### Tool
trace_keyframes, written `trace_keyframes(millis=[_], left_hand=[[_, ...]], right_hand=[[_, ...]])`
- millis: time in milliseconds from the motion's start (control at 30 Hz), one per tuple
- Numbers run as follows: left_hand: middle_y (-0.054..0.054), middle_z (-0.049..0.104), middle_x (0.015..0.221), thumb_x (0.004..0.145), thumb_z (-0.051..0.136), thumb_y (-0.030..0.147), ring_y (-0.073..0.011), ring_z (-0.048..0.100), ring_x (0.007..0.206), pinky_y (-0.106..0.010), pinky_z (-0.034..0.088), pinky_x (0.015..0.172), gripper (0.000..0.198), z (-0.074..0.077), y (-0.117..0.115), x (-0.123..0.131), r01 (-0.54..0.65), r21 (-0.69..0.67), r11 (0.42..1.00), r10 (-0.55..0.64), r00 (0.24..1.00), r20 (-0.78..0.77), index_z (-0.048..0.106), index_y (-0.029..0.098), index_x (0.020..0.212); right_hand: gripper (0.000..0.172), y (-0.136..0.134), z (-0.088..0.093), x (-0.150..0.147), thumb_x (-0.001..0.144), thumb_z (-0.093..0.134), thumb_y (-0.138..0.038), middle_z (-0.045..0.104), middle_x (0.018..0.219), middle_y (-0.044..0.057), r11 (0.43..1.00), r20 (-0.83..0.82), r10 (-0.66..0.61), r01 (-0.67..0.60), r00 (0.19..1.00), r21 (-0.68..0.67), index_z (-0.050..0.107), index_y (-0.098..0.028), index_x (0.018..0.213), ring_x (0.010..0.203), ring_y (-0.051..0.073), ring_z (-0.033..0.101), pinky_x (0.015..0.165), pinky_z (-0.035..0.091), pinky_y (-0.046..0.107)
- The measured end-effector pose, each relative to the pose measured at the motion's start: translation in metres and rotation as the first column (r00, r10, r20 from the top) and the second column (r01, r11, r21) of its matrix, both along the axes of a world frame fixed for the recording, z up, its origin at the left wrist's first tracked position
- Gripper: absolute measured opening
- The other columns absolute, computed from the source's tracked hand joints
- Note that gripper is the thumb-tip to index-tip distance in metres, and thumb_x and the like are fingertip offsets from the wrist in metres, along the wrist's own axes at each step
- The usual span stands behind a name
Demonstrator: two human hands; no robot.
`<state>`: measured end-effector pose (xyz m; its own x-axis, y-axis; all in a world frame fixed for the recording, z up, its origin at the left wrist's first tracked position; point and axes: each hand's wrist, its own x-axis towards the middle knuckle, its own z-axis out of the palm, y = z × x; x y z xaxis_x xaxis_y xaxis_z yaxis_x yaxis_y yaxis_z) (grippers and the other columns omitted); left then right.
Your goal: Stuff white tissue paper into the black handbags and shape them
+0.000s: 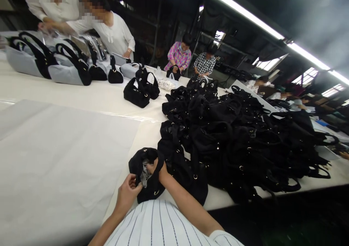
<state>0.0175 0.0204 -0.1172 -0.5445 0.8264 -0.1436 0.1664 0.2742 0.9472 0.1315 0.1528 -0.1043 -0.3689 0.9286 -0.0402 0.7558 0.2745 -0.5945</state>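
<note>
1. The black handbag (151, 187) sits on the table (145, 133), just in front of the striped shirt (158, 224); its mouth is open and crumpled grey stuff (144, 175) shows inside
2. The left hand (129, 189) has curled fingers and seems to pinch the bag's rim
3. The right hand (159, 169) goes into the mouth; its fingertips are hidden, so I cannot tell what they grip
4. This bag looks part done, with both hands busy at its mouth
5. Just to the right lies a big, messy heap of black bags (218, 129); maybe many are left to do
6. Farther off, small black bags (136, 95) stand up and look neater, maybe done
7. At the far left, bags with pale covers (65, 75) seem furthest along
</note>
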Motion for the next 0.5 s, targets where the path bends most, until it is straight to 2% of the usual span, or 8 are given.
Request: trace_keyframes(millis=[100,200,367,500], left_hand=[[0.001,0.065,0.071,0.063,0.066,0.036,-0.0178,0.064,0.066,-0.028,0.053,0.065,0.03,0.002,-0.008,0.0,0.005,-0.034,0.999,-0.005,1.0,-0.026,0.056,0.021,0.087],[0.001,0.065,0.071,0.065,0.065,0.036,-0.0179,0.065,0.068,-0.028,0.053,0.067,0.027,0.004,-0.011,-0.001,0.032,-0.035,0.999,-0.032,0.999,-0.017,0.055,0.022,0.086],[0.001,0.065,0.073,0.068,0.061,0.037,-0.0173,0.064,0.067,-0.027,0.051,0.066,0.025,0.007,-0.002,0.0,0.073,-0.055,0.996,-0.079,0.991,-0.112,0.051,0.023,0.085],[0.003,0.063,0.068,0.069,0.06,0.038,-0.0165,0.063,0.064,-0.026,0.049,0.063,0.024,0.012,0.006,0.004,0.084,-0.094,0.992,-0.102,0.975,-0.198,0.05,0.023,0.085]], right_hand=[[0.016,0.0,-0.008,0.004,0.079,0.062,-0.027,0.072,0.076,0.014,0.998,0.054,-0.052,0.049,0.997,0.048,0.07,-0.016,0.071,0.071,0.027,0.065,0.071,0.05,0.036],[0.018,0.005,-0.013,0.006,0.082,0.059,-0.023,0.071,0.074,0.014,0.995,0.051,-0.081,0.078,0.995,0.064,0.07,-0.017,0.069,0.07,0.026,0.065,0.07,0.05,0.036],[0.019,0.015,-0.019,0.006,0.081,0.058,-0.022,0.071,0.071,0.012,0.994,0.034,-0.081,0.079,0.996,0.07,0.068,-0.019,0.066,0.065,0.024,0.063,0.065,0.048,0.035],[0.016,0.013,-0.021,0.007,0.079,0.061,-0.025,0.072,0.075,0.013,0.997,0.04,-0.036,0.033,0.999,0.074,0.069,-0.018,0.067,0.067,0.025,0.063,0.067,0.048,0.036]])
